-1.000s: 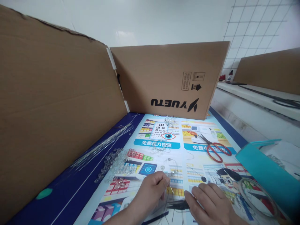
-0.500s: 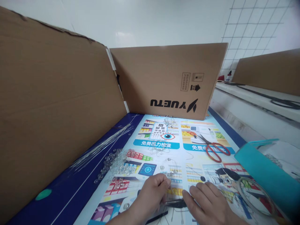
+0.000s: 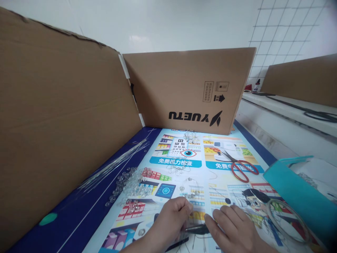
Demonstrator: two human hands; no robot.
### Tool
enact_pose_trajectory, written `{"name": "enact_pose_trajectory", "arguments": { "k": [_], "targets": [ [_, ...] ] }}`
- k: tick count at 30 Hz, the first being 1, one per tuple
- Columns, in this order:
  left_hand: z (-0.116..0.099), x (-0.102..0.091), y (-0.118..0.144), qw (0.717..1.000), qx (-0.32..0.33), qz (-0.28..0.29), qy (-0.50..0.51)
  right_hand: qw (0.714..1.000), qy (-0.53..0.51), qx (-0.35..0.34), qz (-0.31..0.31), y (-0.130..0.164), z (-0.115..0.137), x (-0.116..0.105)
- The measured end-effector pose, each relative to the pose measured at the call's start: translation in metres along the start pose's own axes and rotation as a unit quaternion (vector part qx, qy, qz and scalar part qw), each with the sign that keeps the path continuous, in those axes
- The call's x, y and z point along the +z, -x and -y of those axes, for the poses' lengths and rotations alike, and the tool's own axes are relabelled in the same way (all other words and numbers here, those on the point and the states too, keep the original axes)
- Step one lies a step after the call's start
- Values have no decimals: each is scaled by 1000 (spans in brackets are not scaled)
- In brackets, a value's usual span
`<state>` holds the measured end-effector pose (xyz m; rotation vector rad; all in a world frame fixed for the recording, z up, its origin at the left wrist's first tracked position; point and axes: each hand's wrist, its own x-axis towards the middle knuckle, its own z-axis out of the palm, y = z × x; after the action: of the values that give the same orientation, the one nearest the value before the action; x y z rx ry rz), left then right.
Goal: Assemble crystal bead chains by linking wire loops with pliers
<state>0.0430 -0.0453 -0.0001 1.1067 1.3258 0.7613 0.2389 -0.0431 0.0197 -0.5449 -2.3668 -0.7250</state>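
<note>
My left hand [image 3: 172, 219] is closed in a pinch, thumb against the bent fingers. A thin wire seems to be in it, mostly hidden. My right hand [image 3: 233, 226] is wrapped round dark-handled pliers [image 3: 198, 229], whose narrow jaws point left and reach the left fingers. Just beyond the left hand lies a wire loop with clear beads [image 3: 190, 188]. Further off are more wire loops [image 3: 179, 167] and a tangled wire bundle [image 3: 190, 136]. Loose wire pieces [image 3: 195, 242] lie below the pliers.
Clear beads [image 3: 135, 184] are heaped at the left, beside a bunch of straight wires [image 3: 116, 163]. Red-handled scissors [image 3: 240, 168] lie at the right, with a wire coil [image 3: 288, 221] and a turquoise pouch-like item [image 3: 295, 196] nearer. Cardboard panels [image 3: 184, 84] stand behind and left.
Almost nothing differs. Both hands and the pliers keep nearly the same place, with only a very slight shift of the left hand and the view.
</note>
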Motion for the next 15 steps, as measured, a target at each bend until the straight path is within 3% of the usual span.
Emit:
{"name": "enact_pose_trajectory", "arguments": {
  "k": [15],
  "targets": [
    [-1, 1, 2, 1000, -14, 8, 8, 1000, 6, -16, 16, -4, -1, -5]
  ]
}}
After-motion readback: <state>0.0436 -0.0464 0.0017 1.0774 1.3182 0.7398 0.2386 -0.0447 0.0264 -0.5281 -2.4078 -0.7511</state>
